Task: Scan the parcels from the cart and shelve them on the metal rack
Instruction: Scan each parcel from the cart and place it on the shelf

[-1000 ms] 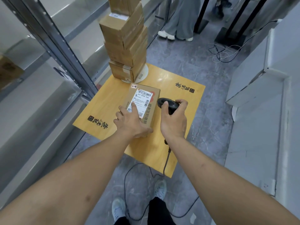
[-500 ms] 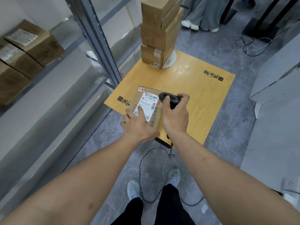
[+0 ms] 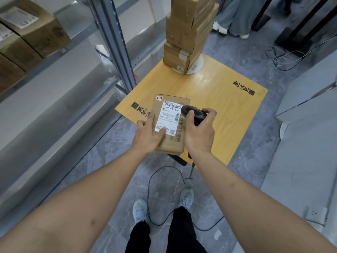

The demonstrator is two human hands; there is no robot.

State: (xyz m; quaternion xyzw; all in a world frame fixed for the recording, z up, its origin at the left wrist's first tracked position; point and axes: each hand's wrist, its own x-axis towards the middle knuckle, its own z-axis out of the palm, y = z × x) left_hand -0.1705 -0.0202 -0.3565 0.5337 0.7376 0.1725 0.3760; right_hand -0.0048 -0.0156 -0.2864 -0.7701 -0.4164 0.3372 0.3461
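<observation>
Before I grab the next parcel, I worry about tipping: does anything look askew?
Yes. The stack of boxes at the far corner of the yellow cart is uneven: its boxes are twisted and offset from one another, so it looks unsteady.

Head-worn wide-angle view, looking steeply down, close over forearms

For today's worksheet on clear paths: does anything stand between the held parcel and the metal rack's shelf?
Nothing visible does. The parcel, gripped by the left hand, faces open shelf left of the upright post.
</observation>
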